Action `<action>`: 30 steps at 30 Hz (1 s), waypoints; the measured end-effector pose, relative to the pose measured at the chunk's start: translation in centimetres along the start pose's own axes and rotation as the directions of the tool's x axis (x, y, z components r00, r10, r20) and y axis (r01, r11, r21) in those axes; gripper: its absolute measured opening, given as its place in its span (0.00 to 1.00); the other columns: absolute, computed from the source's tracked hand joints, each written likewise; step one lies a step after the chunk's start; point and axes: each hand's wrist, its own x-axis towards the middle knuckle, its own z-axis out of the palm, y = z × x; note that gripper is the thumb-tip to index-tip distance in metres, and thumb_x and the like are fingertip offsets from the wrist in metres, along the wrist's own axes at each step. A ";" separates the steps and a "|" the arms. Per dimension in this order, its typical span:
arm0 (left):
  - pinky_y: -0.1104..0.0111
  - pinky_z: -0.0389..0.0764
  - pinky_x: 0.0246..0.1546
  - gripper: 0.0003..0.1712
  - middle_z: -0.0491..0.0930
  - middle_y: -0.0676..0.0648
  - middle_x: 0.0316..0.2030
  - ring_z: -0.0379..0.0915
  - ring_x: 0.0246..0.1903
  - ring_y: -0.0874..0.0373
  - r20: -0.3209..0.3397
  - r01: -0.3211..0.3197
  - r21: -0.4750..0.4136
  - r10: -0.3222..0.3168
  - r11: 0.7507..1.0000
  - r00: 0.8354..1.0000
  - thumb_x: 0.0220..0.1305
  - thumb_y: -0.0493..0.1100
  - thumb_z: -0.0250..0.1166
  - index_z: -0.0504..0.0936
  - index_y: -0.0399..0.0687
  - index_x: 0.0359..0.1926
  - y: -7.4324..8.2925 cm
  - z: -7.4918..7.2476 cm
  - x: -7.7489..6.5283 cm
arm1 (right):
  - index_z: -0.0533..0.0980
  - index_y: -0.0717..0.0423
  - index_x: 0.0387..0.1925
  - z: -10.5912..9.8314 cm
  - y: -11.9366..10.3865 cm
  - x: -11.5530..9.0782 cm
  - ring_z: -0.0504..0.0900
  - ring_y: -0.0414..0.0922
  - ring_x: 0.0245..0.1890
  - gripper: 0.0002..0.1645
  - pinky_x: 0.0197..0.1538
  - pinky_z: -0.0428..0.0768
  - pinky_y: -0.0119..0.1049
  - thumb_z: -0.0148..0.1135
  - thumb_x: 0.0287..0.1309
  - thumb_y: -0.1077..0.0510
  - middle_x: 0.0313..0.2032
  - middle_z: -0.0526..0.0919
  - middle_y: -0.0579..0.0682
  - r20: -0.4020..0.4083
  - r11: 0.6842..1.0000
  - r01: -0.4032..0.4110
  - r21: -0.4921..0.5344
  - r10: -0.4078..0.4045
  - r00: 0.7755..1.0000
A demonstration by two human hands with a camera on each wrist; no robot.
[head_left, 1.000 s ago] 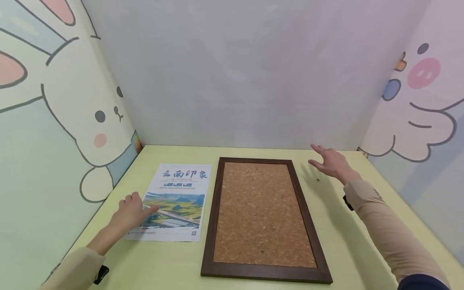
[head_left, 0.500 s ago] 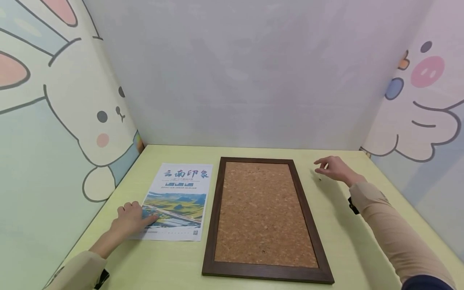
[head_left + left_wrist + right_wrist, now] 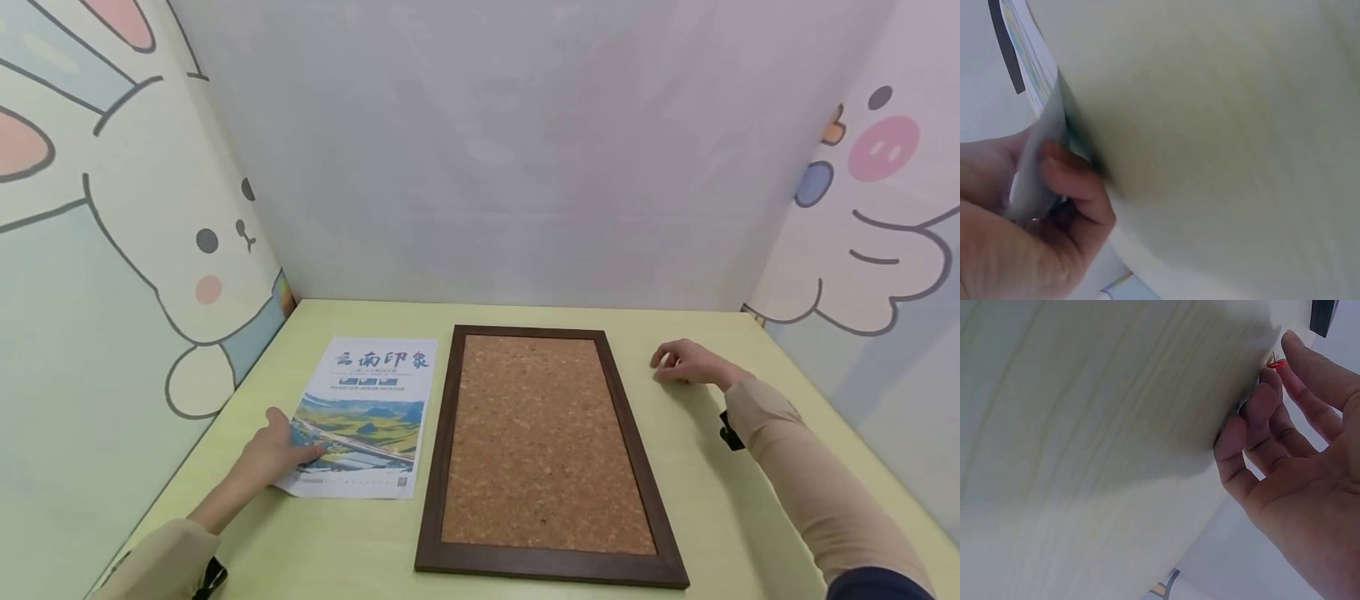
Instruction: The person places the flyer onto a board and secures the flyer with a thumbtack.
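Observation:
On the left of the table lies a printed poster (image 3: 360, 408) with a landscape picture and Chinese lettering. My left hand (image 3: 272, 452) pinches its lower left edge, the thumb on the printed side and curled fingers underneath; in the left wrist view the sheet (image 3: 1047, 144) bends up between them. Far right, my right hand (image 3: 693, 364) is down at the tabletop with loosely curled fingers. A small red thumbtack (image 3: 1275, 364), point up, shows at its fingertips in the right wrist view, with a gap to the thumb. In the head view the hand hides this tack.
A cork board (image 3: 547, 442) in a dark brown wooden frame (image 3: 551, 562) lies flat between the hands. Behind the pale yellow-green table (image 3: 352, 554) stands a grey-white back wall (image 3: 480, 167). Cartoon-printed side walls stand left and right.
My right hand has come down to the table over the small tack, its fingers curling. My left hand's fingers have slipped under the poster's edge, lifting it slightly.

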 end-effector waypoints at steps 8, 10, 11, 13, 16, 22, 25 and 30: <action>0.66 0.69 0.26 0.27 0.75 0.33 0.32 0.72 0.28 0.51 -0.047 -0.074 -0.057 0.072 0.996 0.996 0.62 0.42 0.64 0.64 0.22 0.47 -0.3 0.4 0.2 | 0.78 0.66 0.36 0.5 -0.1 0.1 0.71 0.36 0.23 0.08 0.27 0.72 0.31 0.64 0.58 0.63 0.29 0.80 0.55 -0.049 1.000 -0.008 0.003 0.008 0.999; 0.66 0.71 0.27 0.23 0.77 0.33 0.33 0.74 0.29 0.51 -0.052 -0.088 -0.071 0.084 0.994 0.995 0.66 0.40 0.58 0.66 0.20 0.48 -0.3 0.4 0.3 | 0.78 0.67 0.35 0.4 -0.1 0.1 0.71 0.36 0.22 0.08 0.27 0.72 0.30 0.64 0.58 0.64 0.28 0.80 0.54 -0.052 1.000 -0.015 0.009 0.015 0.999; 0.66 0.71 0.27 0.21 0.78 0.33 0.34 0.75 0.29 0.52 -0.052 -0.089 -0.086 0.085 0.992 0.995 0.68 0.39 0.55 0.67 0.20 0.50 -0.3 0.4 0.3 | 0.78 0.67 0.35 0.4 -0.1 0.0 0.70 0.36 0.22 0.08 0.26 0.72 0.30 0.64 0.57 0.64 0.28 0.80 0.53 -0.051 1.000 -0.014 0.010 0.015 0.999; 0.66 0.72 0.27 0.20 0.80 0.34 0.35 0.76 0.29 0.54 -0.055 -0.091 -0.132 0.084 0.987 0.995 0.71 0.38 0.51 0.68 0.21 0.52 -0.3 0.3 0.4 | 0.78 0.67 0.34 0.4 -0.1 0.0 0.71 0.36 0.22 0.07 0.26 0.72 0.30 0.64 0.57 0.64 0.27 0.80 0.52 -0.052 1.000 -0.027 0.015 0.028 0.998; 0.68 0.72 0.25 0.21 0.82 0.35 0.35 0.75 0.27 0.57 -0.055 -0.078 -0.216 0.068 0.973 0.996 0.74 0.40 0.47 0.68 0.22 0.55 -0.3 0.2 0.4 | 0.78 0.66 0.34 0.4 -0.2 0.0 0.71 0.36 0.22 0.07 0.26 0.73 0.30 0.65 0.57 0.64 0.27 0.80 0.51 -0.046 0.999 -0.043 0.018 0.043 0.998; 0.68 0.73 0.19 0.26 0.82 0.33 0.39 0.74 0.25 0.63 -0.089 -0.059 -0.372 0.028 0.926 0.996 0.77 0.44 0.43 0.64 0.23 0.61 0.2 0.0 0.3 | 0.79 0.67 0.35 0.1 -0.3 -0.1 0.73 0.38 0.22 0.09 0.26 0.73 0.31 0.65 0.57 0.62 0.27 0.81 0.51 -0.032 0.999 -0.046 0.020 0.046 0.998; 0.69 0.73 0.18 0.27 0.82 0.33 0.41 0.75 0.24 0.65 -0.095 -0.055 -0.437 0.015 0.898 0.995 0.77 0.45 0.42 0.62 0.24 0.63 0.6 0.0 0.2 | 0.79 0.68 0.36 0.0 -0.3 -0.1 0.73 0.38 0.22 0.10 0.26 0.73 0.31 0.65 0.58 0.62 0.27 0.80 0.51 -0.022 0.998 -0.048 0.031 0.049 0.999; 0.69 0.75 0.19 0.28 0.81 0.31 0.46 0.77 0.25 0.67 -0.106 -0.060 -0.493 0.008 0.868 0.994 0.77 0.46 0.42 0.62 0.27 0.65 2.0 0.4 0.1 | 0.79 0.68 0.37 0.1 -0.2 -0.3 0.73 0.38 0.22 0.10 0.27 0.73 0.31 0.65 0.58 0.62 0.27 0.81 0.52 -0.021 0.998 -0.048 0.039 0.049 0.999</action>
